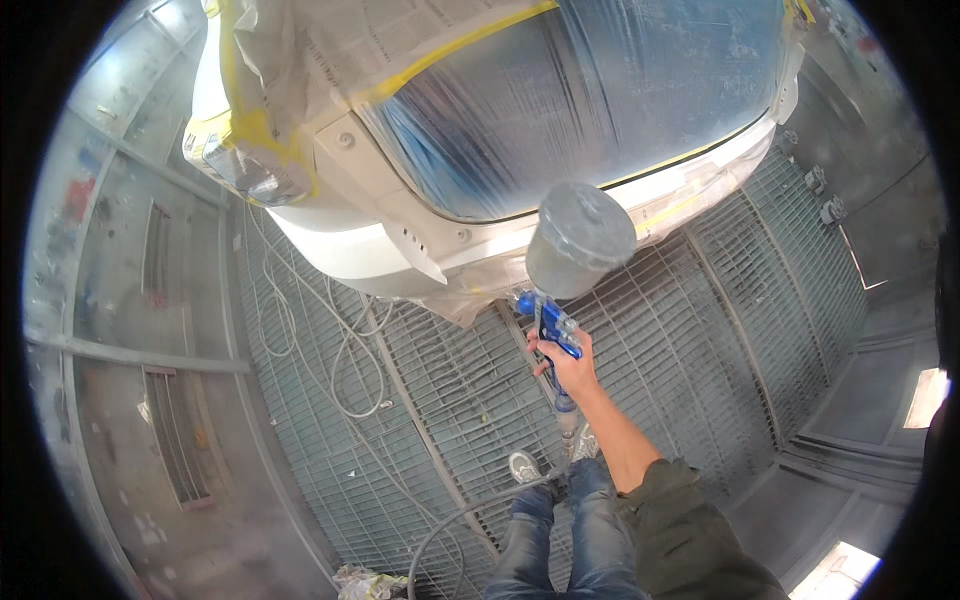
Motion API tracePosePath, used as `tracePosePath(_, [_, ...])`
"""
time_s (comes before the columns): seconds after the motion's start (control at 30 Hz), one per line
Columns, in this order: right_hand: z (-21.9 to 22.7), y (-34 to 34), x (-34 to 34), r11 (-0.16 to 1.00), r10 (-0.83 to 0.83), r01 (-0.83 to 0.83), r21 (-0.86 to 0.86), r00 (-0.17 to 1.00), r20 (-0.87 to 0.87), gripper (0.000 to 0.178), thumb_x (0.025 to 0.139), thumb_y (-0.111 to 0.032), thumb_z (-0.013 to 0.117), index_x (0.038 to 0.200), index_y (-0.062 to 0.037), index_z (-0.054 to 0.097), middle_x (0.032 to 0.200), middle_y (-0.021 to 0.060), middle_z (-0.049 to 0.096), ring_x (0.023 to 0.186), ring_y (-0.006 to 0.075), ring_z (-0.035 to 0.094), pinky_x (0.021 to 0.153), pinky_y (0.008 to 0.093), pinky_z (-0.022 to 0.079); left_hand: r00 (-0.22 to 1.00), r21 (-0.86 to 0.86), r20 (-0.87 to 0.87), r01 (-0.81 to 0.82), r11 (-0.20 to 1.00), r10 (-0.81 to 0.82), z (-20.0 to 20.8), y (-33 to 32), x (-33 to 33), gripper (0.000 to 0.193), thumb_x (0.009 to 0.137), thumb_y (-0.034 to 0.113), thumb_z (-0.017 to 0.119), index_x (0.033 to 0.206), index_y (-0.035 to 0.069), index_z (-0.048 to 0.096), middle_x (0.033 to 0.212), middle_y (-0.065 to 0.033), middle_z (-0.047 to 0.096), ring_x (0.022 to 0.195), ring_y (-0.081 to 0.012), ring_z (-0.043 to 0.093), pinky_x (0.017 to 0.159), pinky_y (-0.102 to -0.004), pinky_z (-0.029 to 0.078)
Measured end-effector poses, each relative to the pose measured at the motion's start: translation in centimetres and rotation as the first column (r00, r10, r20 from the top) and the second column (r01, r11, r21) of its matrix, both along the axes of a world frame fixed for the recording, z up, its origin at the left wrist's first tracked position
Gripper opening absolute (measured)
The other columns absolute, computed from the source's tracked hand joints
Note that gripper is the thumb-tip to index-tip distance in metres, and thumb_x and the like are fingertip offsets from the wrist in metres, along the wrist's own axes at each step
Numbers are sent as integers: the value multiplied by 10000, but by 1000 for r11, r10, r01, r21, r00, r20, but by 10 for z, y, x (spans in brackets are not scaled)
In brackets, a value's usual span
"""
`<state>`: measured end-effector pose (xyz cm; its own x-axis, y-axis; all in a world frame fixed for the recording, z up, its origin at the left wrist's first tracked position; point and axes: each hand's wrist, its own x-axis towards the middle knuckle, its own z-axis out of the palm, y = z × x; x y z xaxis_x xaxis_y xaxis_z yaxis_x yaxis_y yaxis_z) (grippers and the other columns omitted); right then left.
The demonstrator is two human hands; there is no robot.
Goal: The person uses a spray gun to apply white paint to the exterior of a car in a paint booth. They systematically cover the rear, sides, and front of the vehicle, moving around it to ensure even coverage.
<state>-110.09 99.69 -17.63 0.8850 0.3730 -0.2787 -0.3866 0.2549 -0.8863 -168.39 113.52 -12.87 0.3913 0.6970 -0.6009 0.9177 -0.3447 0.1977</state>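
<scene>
A blue paint spray gun (553, 328) is in my right hand (570, 365), whose fingers wrap round its grip. On top of the gun sits a grey, paint-dusted cup (580, 240) with a lid. The gun is close to the rear of a white car body (345, 250), apart from it. Plastic sheeting (600, 100) fills the car's rear opening, edged by yellow tape (460, 50), and masking paper (350, 40) covers the part above. A fitting hangs below the grip, near my shoes. My left hand is out of view.
Underfoot lies a metal grating floor (660, 350). A grey hose (440, 530) curves beside my legs, and a thinner looped hose (345, 375) lies to the left. Booth walls (110, 230) with framed panels stand at both sides. Crumpled wrapping (365, 583) lies at the lower left.
</scene>
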Motion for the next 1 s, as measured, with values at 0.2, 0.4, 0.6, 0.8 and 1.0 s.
tracePosePath(0.2, [-65, 7, -28, 969, -233, 224, 107, 970, 77, 257, 888, 13, 588, 1135, 21, 661, 1071, 119, 690, 933, 206, 681, 649, 349, 616, 999, 10, -35, -10, 1000, 11, -9, -4, -2, 412, 1000, 355, 552, 1228, 21, 633, 979, -241, 695, 871, -399, 649, 744, -468, 505])
tracePosePath(0.4, [-90, 28, -32, 991, -31, 29, 133, 999, 15, 356, 816, -9, 622, 1170, 18, 610, 1009, 92, 681, 852, 150, 654, 613, 293, 570, 997, 9, -78, -26, 1000, 27, -17, -10, -1, 412, 995, 355, 563, 1228, 23, 635, 970, -245, 696, 865, -404, 649, 742, -470, 505])
tracePosePath(0.6, [-101, 10, -1, 991, -118, 112, 68, 988, 99, 225, 799, -16, 607, 1022, 4, 626, 771, 20, 620, 578, 64, 503, 517, 219, 393, 994, 11, -109, -22, 1000, 23, -19, -21, 18, 412, 989, 355, 574, 1228, 26, 637, 961, -249, 696, 859, -409, 650, 739, -472, 505])
tracePosePath(0.8, [-93, -66, 50, 966, -255, 253, 49, 966, 33, 169, 775, -15, 618, 942, 12, 609, 733, 31, 597, 535, 81, 481, 485, 235, 373, 980, -2, -196, -21, 1000, 20, -28, -56, 69, 412, 983, 355, 585, 1228, 28, 639, 952, -253, 697, 852, -414, 650, 737, -474, 505])
tracePosePath(1.0, [-85, -166, 128, 963, -270, 270, 9, 961, 57, 155, 764, -10, 605, 916, 15, 594, 728, 44, 595, 519, 102, 492, 480, 245, 380, 998, 41, -22, 51, 998, -51, -32, -121, 140, 413, 947, 340, 653, 1252, 62, 634, 917, -285, 693, 814, -462, 653, 712, -507, 508])
